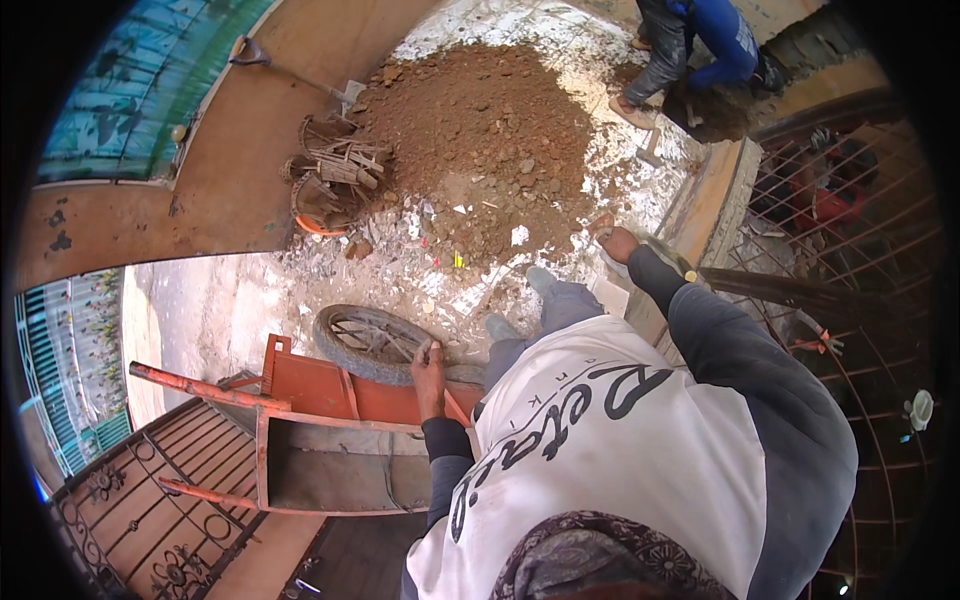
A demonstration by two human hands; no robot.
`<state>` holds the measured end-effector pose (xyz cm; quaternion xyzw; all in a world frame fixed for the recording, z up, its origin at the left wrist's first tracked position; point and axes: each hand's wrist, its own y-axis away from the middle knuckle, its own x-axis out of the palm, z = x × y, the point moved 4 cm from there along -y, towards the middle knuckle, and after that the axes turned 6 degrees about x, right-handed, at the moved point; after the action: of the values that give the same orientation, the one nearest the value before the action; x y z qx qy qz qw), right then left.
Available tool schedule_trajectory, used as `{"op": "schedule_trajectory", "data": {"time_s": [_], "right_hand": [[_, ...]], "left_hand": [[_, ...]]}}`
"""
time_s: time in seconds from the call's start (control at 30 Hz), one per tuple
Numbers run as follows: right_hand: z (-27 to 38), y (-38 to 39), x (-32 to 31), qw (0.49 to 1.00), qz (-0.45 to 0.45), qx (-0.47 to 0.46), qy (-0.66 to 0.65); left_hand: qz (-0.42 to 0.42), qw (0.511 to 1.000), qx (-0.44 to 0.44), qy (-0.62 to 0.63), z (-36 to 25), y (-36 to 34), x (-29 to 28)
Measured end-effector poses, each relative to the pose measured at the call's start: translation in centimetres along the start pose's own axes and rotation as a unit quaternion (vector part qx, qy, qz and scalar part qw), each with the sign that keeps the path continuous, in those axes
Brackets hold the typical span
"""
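Observation:
My left hand point(429, 378) is at the spoked wheel point(372, 338) of an orange metal cart point(310, 380), its fingers bent against the black tyre. The cart lies tipped, with its open tray point(335, 468) beside my left forearm. Out to the right, my right hand point(618, 243) is closed near a low ledge point(712, 205). Something small and brown shows at its fingertips; its kind is not clear.
Ahead rises a heap of brown soil point(480, 125) amid scattered litter. Left of it are a shovel point(290, 73) and a basket of sticks point(335, 170). A co-worker point(700, 45) bends by a hole, with a hammer point(650, 148) nearby. Metal grating point(850, 220) lines the right.

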<state>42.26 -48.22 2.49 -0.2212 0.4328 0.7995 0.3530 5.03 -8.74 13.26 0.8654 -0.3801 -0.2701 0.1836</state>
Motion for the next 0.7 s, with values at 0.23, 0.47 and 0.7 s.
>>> {"op": "schedule_trajectory", "data": {"time_s": [0.23,0.47,0.7], "right_hand": [[-19.2,19.0,10.4,0.984,0.023,0.117,0.133],[-10.6,28.3,20.6,0.984,0.083,0.079,0.134],[-15.7,30.4,23.8,0.990,0.044,0.094,0.091]], "left_hand": [[0.208,0.952,-0.197,-0.108,13.8,5.0,0.6],[0.145,0.960,-0.228,-0.072,12.9,0.8,-4.7],[0.177,0.970,-0.155,-0.066,4.5,-3.6,3.1]]}}
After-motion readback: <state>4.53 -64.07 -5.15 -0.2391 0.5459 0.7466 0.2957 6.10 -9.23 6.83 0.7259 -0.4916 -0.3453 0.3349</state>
